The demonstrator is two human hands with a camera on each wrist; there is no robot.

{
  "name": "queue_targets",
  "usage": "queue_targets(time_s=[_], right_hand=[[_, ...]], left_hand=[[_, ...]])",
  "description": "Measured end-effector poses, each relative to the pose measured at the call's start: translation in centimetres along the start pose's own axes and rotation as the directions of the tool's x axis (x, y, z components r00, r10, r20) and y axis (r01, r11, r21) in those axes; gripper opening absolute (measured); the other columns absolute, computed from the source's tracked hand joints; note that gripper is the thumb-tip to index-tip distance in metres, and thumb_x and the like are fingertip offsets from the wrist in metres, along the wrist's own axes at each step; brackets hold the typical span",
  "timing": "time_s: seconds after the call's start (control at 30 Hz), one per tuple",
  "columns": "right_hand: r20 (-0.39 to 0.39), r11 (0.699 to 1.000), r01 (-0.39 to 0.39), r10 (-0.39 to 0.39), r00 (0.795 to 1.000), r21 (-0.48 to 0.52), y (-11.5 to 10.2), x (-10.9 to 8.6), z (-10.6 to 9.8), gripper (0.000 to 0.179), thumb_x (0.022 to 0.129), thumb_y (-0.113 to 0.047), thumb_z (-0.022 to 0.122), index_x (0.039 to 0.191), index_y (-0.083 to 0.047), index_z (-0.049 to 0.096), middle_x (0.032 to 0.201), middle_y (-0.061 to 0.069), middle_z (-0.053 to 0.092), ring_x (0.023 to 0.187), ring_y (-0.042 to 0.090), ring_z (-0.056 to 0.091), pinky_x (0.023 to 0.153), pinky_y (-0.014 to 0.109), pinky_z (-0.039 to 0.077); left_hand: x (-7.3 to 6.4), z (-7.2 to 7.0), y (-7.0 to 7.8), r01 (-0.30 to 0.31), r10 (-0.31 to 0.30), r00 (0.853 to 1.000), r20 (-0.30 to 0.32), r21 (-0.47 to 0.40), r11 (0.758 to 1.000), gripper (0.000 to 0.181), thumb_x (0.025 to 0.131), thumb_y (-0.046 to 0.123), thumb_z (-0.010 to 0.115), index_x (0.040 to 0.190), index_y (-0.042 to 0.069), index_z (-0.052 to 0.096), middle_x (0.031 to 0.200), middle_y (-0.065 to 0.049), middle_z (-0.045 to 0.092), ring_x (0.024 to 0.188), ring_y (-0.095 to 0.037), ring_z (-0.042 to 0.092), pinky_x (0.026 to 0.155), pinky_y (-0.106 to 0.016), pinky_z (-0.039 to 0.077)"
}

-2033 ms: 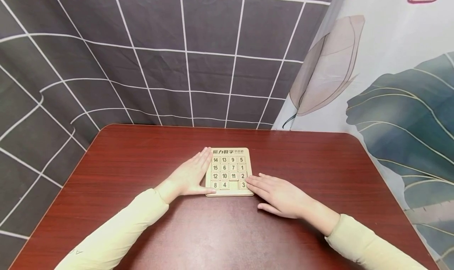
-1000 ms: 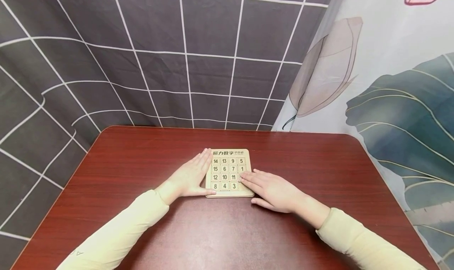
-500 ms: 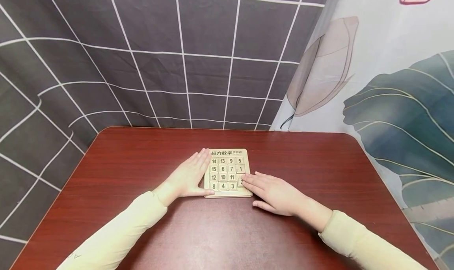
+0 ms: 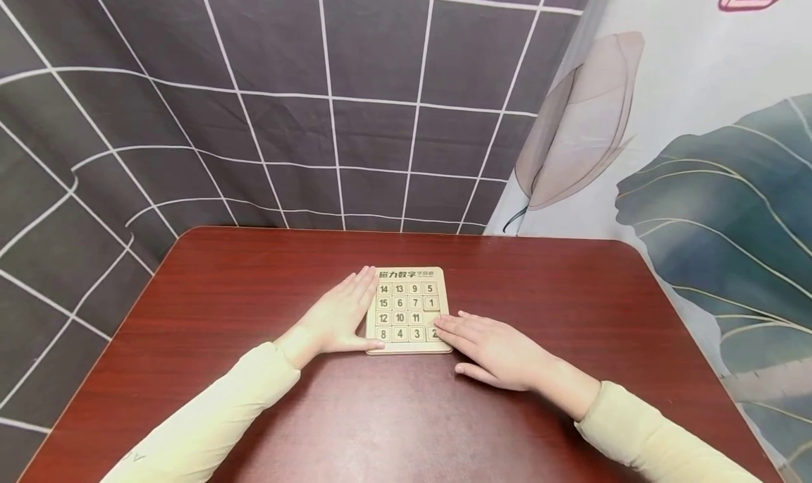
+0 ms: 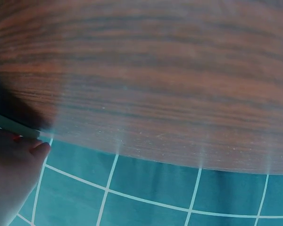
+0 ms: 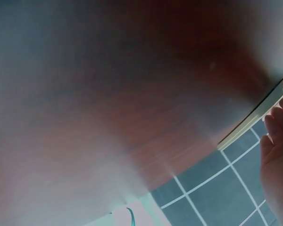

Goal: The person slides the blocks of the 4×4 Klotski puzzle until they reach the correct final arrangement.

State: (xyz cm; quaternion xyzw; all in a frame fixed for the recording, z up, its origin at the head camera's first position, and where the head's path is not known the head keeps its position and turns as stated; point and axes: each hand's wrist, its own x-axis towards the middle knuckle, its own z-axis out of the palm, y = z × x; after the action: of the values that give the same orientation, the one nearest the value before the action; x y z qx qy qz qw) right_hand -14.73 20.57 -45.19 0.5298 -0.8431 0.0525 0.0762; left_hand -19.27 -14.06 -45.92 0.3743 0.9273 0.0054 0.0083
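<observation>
A wooden number sliding puzzle (image 4: 406, 273) lies flat on the table, with dark characters printed along its top. My left hand (image 4: 336, 317) rests on its left edge, fingers straight along the side and thumb across the bottom left corner. My right hand (image 4: 495, 349) reaches in from the right with straight fingers. Its fingertips touch the tile numbered 2 (image 4: 433, 333) in the bottom right corner and partly cover it. Above that tile a vacant slot shows, below the 1 tile (image 4: 431, 303). In the right wrist view the puzzle's edge (image 6: 254, 117) appears beside the fingers.
The red-brown wooden table (image 4: 266, 278) extends around the puzzle. Behind it hangs a dark curtain (image 4: 374, 130) with a white grid. A pale curtain (image 4: 583, 180) with leaf prints hangs at the right.
The 3 tile has slid left from the bottom right corner, and the 2 tile has slid down into that corner. My right hand moved with them; my left hand stays on the puzzle's edge.
</observation>
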Motion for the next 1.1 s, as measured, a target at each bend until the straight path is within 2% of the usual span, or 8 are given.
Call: queue_targets(time_s=[0.23,0.5,0.67,0.93,1.1], right_hand=[[0.022,0.997,-0.072,0.071,0.997,0.025,1.6,0.9,-0.1,0.06,0.103,-0.035,0.067,0.152,-0.002,0.057,0.16,0.013,0.055,0.149,0.031,0.053,0.124,0.051,0.045],[0.076,0.991,-0.13,0.129,0.989,0.008,3.0,2.0,0.4,0.062,0.105,-0.037,0.065,0.155,-0.003,0.053,0.163,0.012,0.052,0.151,0.03,0.051,0.127,0.049,0.041],[0.081,0.994,-0.104,0.105,0.991,-0.01,3.0,2.2,0.7,0.063,0.105,-0.038,0.064,0.155,-0.002,0.053,0.163,0.013,0.052,0.152,0.028,0.05,0.128,0.049,0.041],[0.031,0.999,-0.04,0.04,0.999,0.005,1.5,1.2,0.5,0.063,0.103,-0.037,0.067,0.153,0.0,0.055,0.161,0.015,0.054,0.15,0.028,0.053,0.123,0.052,0.046],[0.035,0.999,-0.03,0.031,0.999,-0.013,1.1,1.0,0.3,0.062,0.104,-0.037,0.066,0.152,0.001,0.055,0.16,0.016,0.055,0.149,0.028,0.053,0.123,0.051,0.045]], left_hand=[[0.1,0.3,-0.1,0.001,-0.001,1.0,0.006,0.012,1.0,0.121,0.09,0.077,0.061,0.162,-0.013,0.026,0.172,-0.031,0.025,0.163,-0.041,0.026,0.135,-0.048,0.028],[0.0,0.3,-0.1,0.003,-0.003,1.0,0.012,0.012,1.0,0.12,0.09,0.077,0.06,0.162,-0.013,0.026,0.172,-0.03,0.024,0.163,-0.041,0.026,0.134,-0.048,0.028],[0.0,0.2,0.0,0.006,-0.007,1.0,0.012,0.027,1.0,0.12,0.09,0.077,0.06,0.162,-0.013,0.026,0.172,-0.031,0.024,0.163,-0.041,0.026,0.135,-0.048,0.027],[-0.1,0.2,0.0,0.004,-0.004,1.0,0.002,0.046,0.999,0.121,0.09,0.078,0.061,0.162,-0.013,0.027,0.172,-0.03,0.026,0.162,-0.041,0.027,0.134,-0.047,0.029],[0.0,0.2,0.1,0.002,-0.002,1.0,-0.006,0.053,0.999,0.121,0.09,0.078,0.061,0.161,-0.013,0.028,0.171,-0.03,0.027,0.162,-0.041,0.028,0.134,-0.047,0.029]])
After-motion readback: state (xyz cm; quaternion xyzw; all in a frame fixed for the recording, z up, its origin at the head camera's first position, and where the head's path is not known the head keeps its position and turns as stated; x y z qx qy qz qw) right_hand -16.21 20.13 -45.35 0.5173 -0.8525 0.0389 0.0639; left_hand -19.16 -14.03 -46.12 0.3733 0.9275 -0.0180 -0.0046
